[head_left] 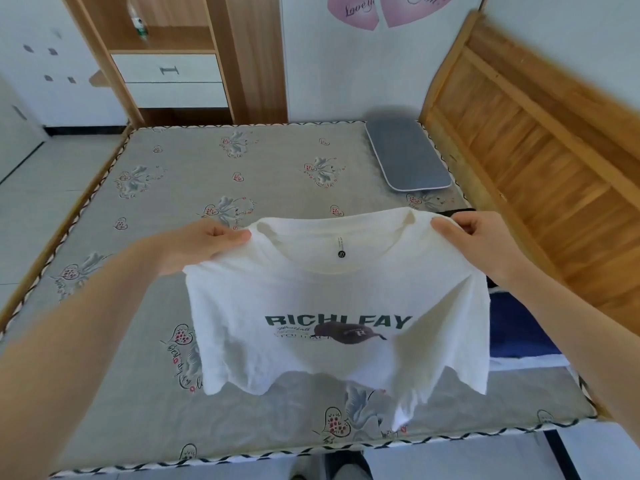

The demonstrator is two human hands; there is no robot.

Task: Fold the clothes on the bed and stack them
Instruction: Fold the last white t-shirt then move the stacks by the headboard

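white T-shirt hanging over bed, shoulders pinched by left hand, right hand

Readable text: shirt print, wall stickers, drawer mark.

"RICHLFAY" is printed in dark green capitals across the chest of the white T-shirt; smaller script lines under it are too blurred to be read, partly covered by a dark cap graphic. A small black round tag is seen inside the collar above the print, its marking unreadable. Above the shirt, on the far wall, "Love yo…" and "…you" are written on two pink heart stickers, cut by the frame. Up-left of the shirt, an "I"-shaped mark is seen on a white drawer.
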